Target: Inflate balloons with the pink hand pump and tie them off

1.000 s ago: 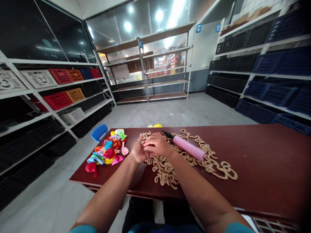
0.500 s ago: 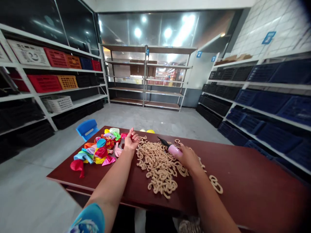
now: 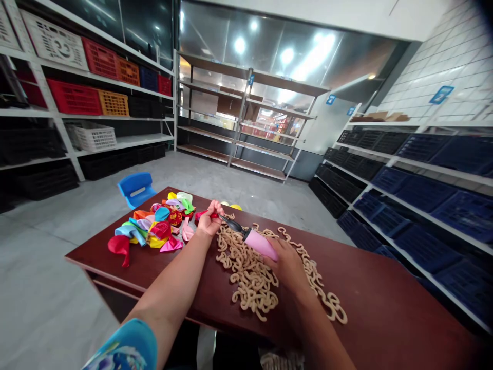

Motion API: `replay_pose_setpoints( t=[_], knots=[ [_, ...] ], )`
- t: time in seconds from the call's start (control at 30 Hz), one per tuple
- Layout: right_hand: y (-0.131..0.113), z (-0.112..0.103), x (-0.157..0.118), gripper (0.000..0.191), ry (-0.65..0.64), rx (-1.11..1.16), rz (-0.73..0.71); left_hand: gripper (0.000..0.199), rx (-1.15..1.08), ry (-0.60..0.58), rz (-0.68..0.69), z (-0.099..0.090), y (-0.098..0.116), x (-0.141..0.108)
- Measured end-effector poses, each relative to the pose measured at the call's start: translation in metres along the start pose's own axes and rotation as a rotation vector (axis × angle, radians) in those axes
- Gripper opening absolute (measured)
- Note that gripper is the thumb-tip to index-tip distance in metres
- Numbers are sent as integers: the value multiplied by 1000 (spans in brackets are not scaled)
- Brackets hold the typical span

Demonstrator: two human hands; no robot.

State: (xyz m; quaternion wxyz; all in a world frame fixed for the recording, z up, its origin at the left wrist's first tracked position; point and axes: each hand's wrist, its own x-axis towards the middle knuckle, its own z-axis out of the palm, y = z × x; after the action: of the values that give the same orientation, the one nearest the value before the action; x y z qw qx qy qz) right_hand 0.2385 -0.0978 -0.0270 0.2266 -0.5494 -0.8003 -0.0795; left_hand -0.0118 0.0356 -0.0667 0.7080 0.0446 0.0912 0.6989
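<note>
My right hand (image 3: 285, 259) is wrapped round a pink balloon pump (image 3: 260, 244) with a black tapered nozzle. The nozzle points up and left, its tip at the fingers of my left hand (image 3: 210, 220). Those fingers are pinched together on a red balloon (image 3: 200, 216), limp and mostly hidden behind the hand. Whether the nozzle sits inside the balloon's neck I cannot tell. Under the pump lies a heap of beige curled pieces (image 3: 246, 277). To the left of my left hand is a pile of limp balloons (image 3: 157, 226) in many colours.
All this lies on a dark red-brown table (image 3: 370, 288). A blue chair (image 3: 136, 189) stands beyond its far left corner. Something yellow and round (image 3: 235, 206) shows past the far edge. Shelves with crates (image 3: 100, 59) line the left; dark blue crates (image 3: 416, 190) fill the right.
My right hand has brought the pump left, so its nozzle tip now meets my left hand's fingers. The left hand's fingers have closed more. The view has tilted.
</note>
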Motion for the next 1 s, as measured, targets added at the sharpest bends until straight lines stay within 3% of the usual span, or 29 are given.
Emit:
replay_pose_setpoints(
  t=[0.2,0.5,0.67,0.87,1.0],
  knots=[
    [-4,-6,6,43,-47,-49,6,22,19,-6,12,1,-1,0],
    [-17,-7,18,49,-124,-113,37,20,293,-39,7,9,-11,-7],
    [-28,1,32,49,-136,-138,18,15,201,26,54,12,-10,-8],
    [-34,11,49,49,-131,-115,-15,7,89,63,4,11,-4,-5],
    [-27,24,50,51,-68,-62,-21,30,70,47,-35,13,-3,-6]
  ],
)
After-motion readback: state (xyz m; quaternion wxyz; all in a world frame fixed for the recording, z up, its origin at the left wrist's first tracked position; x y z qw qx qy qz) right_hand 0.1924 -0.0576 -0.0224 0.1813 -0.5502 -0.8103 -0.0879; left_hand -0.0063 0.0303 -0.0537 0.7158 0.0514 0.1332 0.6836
